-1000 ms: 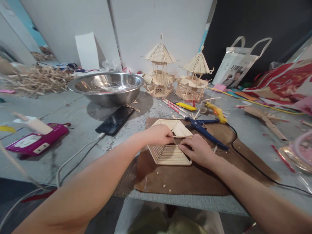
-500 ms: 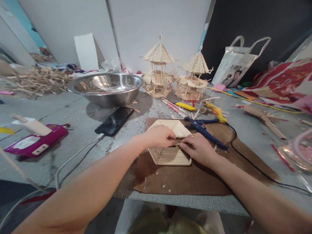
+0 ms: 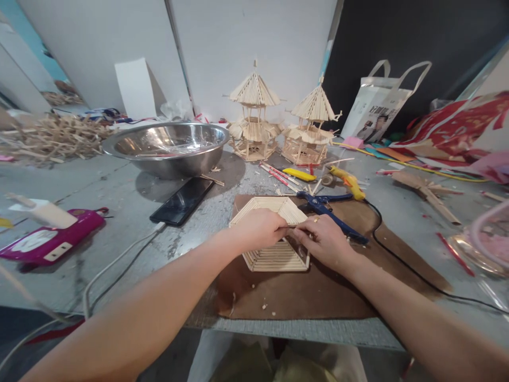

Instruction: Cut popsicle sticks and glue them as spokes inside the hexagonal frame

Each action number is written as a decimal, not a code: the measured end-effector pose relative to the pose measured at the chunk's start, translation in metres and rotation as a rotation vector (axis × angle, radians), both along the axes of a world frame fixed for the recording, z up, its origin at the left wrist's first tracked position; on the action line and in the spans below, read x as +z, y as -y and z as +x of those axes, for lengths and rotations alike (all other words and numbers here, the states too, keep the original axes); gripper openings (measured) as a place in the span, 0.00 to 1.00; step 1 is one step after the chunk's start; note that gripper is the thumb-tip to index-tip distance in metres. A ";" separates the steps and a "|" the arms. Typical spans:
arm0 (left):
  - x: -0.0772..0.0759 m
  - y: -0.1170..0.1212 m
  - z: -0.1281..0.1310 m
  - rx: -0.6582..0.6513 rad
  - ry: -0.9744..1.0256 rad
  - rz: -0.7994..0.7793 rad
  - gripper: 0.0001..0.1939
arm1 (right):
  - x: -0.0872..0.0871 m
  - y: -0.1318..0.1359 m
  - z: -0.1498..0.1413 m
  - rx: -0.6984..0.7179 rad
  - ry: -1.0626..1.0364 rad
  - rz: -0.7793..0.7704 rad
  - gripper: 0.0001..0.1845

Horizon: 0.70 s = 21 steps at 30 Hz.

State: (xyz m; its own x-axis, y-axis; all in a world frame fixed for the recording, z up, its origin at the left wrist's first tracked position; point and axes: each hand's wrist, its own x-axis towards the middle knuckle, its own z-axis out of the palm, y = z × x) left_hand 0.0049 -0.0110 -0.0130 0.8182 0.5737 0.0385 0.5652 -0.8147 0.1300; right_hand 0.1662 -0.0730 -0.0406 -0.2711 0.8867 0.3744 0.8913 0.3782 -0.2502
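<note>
L hand (image 3: 262, 225) slid rt — it & R hand (image 3: 326, 241) pinched over 1 stick hexagon (image 3: 270, 261), hold unclear; 2 pagodas (image 3: 255, 91).

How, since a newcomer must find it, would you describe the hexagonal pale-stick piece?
Near the front edge of the grey table, find the flat brown sheet. On it lies the hexagonal pale-stick piece, the person's left hand over it, the right hand at its side. Unlike the two tiered pale-stick pagodas behind, it is a single low hexagon.
</note>
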 end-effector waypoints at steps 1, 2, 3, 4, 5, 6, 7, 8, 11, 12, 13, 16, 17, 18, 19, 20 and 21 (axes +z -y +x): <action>0.000 0.001 0.000 0.009 -0.009 0.005 0.19 | 0.000 0.000 0.000 -0.006 0.002 0.007 0.14; 0.001 0.002 0.001 0.016 -0.016 0.013 0.18 | 0.001 0.000 0.001 -0.011 0.003 0.015 0.14; 0.001 0.002 0.001 0.019 -0.022 0.021 0.18 | 0.001 0.001 0.001 -0.013 0.003 0.024 0.15; 0.001 0.003 0.001 0.022 -0.028 0.030 0.18 | 0.001 0.001 0.001 -0.013 0.003 0.030 0.15; 0.001 0.004 0.002 0.021 -0.034 0.040 0.18 | 0.001 0.001 0.001 -0.012 0.001 0.034 0.15; 0.000 0.005 0.002 0.018 -0.038 0.049 0.18 | 0.001 0.002 0.001 -0.011 -0.001 0.035 0.14; 0.000 0.005 0.003 0.013 -0.038 0.056 0.17 | 0.001 0.002 0.001 -0.012 -0.002 0.034 0.14; 0.000 0.006 0.004 0.009 -0.033 0.062 0.16 | 0.002 0.002 0.001 -0.017 -0.002 0.030 0.14; -0.001 0.007 0.005 -0.001 -0.004 0.071 0.14 | 0.003 0.001 0.002 -0.045 0.005 0.017 0.14; 0.000 0.006 0.004 0.006 0.015 0.076 0.14 | 0.004 0.001 0.004 -0.060 -0.001 0.032 0.13; 0.001 0.003 0.003 0.018 0.042 0.080 0.13 | 0.005 0.000 0.006 -0.087 -0.015 0.070 0.13; 0.008 -0.010 -0.008 0.134 0.194 0.098 0.15 | 0.008 -0.004 0.021 -0.235 -0.106 0.284 0.15; 0.010 -0.015 -0.012 0.177 0.258 0.089 0.16 | 0.009 -0.006 0.028 -0.288 -0.137 0.345 0.17; 0.013 -0.021 -0.017 0.222 0.321 0.073 0.16 | 0.009 -0.008 0.035 -0.338 -0.165 0.390 0.16; 0.016 -0.025 -0.021 0.283 0.391 0.067 0.17 | 0.008 -0.011 0.042 -0.373 -0.175 0.388 0.16; 0.017 -0.029 -0.024 0.325 0.462 0.060 0.16 | 0.006 -0.013 0.048 -0.401 -0.163 0.356 0.15; 0.019 -0.032 -0.026 0.355 0.524 0.055 0.16 | 0.004 -0.015 0.053 -0.437 -0.137 0.313 0.14</action>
